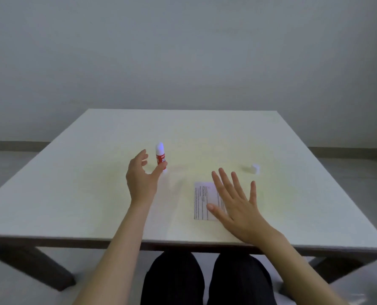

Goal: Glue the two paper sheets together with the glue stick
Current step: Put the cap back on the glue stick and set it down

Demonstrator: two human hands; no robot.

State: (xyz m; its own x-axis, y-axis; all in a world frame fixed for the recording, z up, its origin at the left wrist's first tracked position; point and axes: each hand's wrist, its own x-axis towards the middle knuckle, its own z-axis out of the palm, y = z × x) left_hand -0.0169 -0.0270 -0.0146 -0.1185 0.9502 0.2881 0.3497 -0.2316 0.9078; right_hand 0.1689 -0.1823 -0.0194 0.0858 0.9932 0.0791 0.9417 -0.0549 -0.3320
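Head view looks down across the pale square surface (95,194) in front of me, set on dark legs against a plain grey wall, with my dark-trousered knees showing beneath its near edge. My two bare forearms reach up over that edge. My right hand (238,208) is spread flat, its fingers (225,181) splayed wide and gripping nothing, and it lies over the right part of the paper sheet (203,201); whether the palm presses the paper or floats just above it, I cannot tell. The sheet is white with lines of dark print running along its left portion, and it lies flat on the near right half of the surface. I make out only one sheet outline, so I cannot tell whether a second lies underneath. My left hand (140,179) is further out and to the left, curled loosely open, thumb and forefinger apart, with the thumb tip just in front of the base of the glue stick (160,156); I cannot tell whether it touches. The glue stick stands upright near the middle of the surface, red-labelled with a white top. Far to the right, well apart from everything else, rests a small white cap (255,168).
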